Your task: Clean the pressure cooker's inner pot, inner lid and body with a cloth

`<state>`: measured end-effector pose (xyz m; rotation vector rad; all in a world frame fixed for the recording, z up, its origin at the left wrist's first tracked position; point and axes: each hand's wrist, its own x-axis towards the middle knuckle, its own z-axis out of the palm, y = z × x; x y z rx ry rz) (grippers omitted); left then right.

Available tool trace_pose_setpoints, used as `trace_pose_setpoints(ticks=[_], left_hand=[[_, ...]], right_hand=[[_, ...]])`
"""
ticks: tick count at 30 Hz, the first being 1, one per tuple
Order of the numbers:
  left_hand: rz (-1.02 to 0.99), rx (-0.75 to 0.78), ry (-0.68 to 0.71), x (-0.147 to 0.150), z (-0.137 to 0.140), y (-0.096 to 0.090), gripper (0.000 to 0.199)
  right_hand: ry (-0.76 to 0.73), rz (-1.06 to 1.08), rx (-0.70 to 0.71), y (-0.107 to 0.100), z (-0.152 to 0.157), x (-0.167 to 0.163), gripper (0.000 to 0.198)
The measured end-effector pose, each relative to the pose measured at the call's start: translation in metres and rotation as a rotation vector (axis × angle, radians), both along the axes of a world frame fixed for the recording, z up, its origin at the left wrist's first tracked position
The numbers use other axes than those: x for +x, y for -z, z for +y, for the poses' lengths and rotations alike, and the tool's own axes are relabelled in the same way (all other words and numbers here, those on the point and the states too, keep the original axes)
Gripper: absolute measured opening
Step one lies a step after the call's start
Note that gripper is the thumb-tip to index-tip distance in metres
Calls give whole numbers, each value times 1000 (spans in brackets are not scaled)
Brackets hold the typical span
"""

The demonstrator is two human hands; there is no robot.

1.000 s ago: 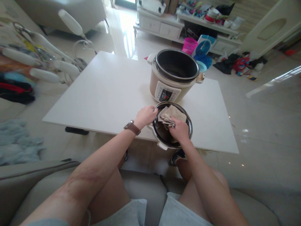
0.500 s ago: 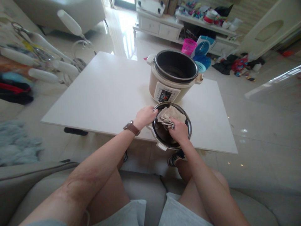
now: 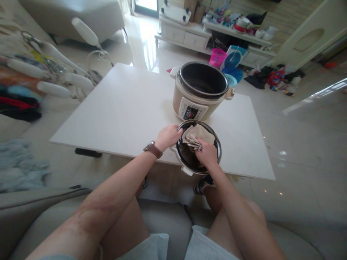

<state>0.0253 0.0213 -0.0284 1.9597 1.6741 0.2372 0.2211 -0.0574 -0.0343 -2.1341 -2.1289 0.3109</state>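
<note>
My left hand [image 3: 170, 137] is closed on the upper left rim of a round pressure cooker lid [image 3: 187, 157], whose inner side faces up. In my right hand [image 3: 206, 153] is a folded beige cloth [image 3: 202, 134], pressed against the inside of the lid. The lid lies at the front edge of the table, partly past it. Just behind it stands the beige electric pressure cooker [image 3: 191, 99], uncovered, with its dark inner pot [image 3: 204, 77] showing and its control panel toward me.
The white table [image 3: 127, 104] carries the cooker. Beyond it are a pink basket [image 3: 217, 57], blue plastic items [image 3: 233, 66] and a white cabinet [image 3: 184, 38]. White curved fixtures [image 3: 84, 30] stand at the left. A grey sofa [image 3: 165, 216] is beneath me.
The whole view has shifted slightly, so things appear a little lower. Both hands keep their hold, and the cloth stays in nearly the same place on the lid.
</note>
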Motion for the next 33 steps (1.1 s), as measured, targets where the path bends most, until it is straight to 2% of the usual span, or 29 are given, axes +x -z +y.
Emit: trace_pose_setpoints(ticks=[11,20,27,33], left_hand=[[-17,-3,-3,-2,0,2,42],[-4,-9,0,0,-2,-6,42],[-5,1,8,0,-1,-2,41],[3,3,-2,0,-1,-2,40]], right_hand=[[-15,10,6,-1,2,-1,41],[-13,20,8,-1,0,-2,40],[-2,12,-7,1,0,-1,45],[-15,17,4,4,1,0,42]])
